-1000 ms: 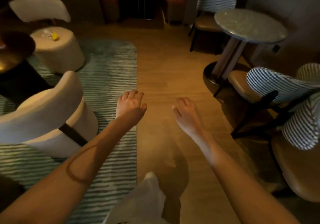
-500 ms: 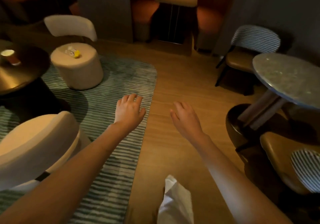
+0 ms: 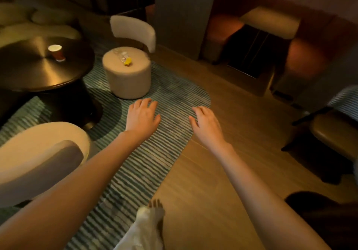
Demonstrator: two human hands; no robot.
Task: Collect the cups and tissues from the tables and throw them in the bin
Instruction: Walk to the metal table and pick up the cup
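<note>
Both hands empty: your left hand (image 3: 142, 117) and right hand (image 3: 206, 124) are held out in front, palms down, fingers relaxed and loosely spread, grasping nothing; they hang over the striped teal rug (image 3: 139, 172), apart from each other. Target: a brown paper cup with a white rim (image 3: 56, 52), upright on the dark round metal-topped table (image 3: 29, 75), far left and well out of reach of either hand; a crumpled clear wrapper with a yellow piece (image 3: 125, 59) lies on the seat of the round beige upholstered stool (image 3: 126, 79), nearer, just ahead of the left hand; whether it counts as tissue cannot be told. No bin in view. Judgement: approach phase, collection here not begun. Step onto the rug toward the table; pass between the stool and the cream curved chair back (image 3: 38, 153); take the cup around its wall with the left hand, lightly, since paper crushes; keep it upright in case liquid remains; leave the right hand free for the stool litter.
</note>
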